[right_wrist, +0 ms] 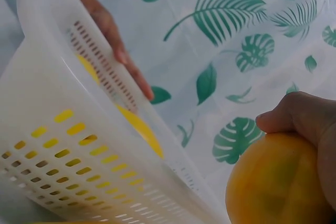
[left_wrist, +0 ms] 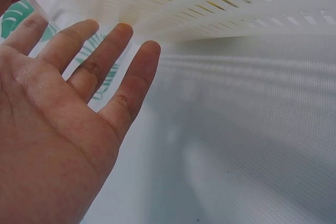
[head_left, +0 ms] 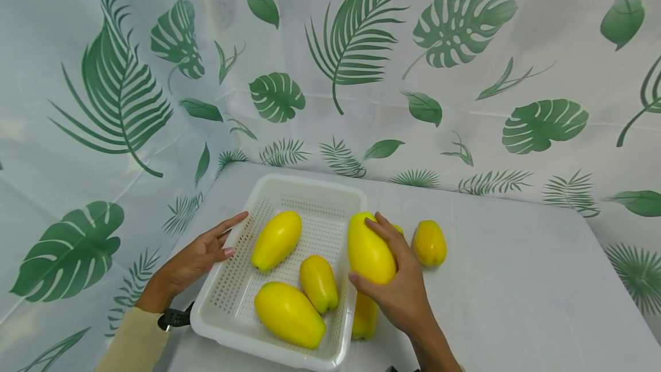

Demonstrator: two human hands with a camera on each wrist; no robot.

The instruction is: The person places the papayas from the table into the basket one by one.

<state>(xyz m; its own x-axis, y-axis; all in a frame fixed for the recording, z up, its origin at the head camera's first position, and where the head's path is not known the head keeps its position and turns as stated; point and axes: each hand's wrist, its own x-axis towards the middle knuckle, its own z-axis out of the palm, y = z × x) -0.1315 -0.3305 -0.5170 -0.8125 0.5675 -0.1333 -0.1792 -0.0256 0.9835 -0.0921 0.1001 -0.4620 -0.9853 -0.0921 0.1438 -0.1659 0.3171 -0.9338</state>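
Note:
My right hand grips a large yellow papaya just above the right rim of a white perforated plastic basket. In the right wrist view, the thumb lies along that papaya, beside the basket's wall. My left hand is at the basket's left rim, its fingers extended; the left wrist view shows the straight fingers close against the outer wall. Inside the basket lie three papayas: one at the upper left, a small one and a large one at the front.
Outside the basket's right wall, a papaya lies partly hidden under my right hand. Farther right is a small papaya, with another mostly covered by my fingers. A leaf-print curtain rises behind the white table.

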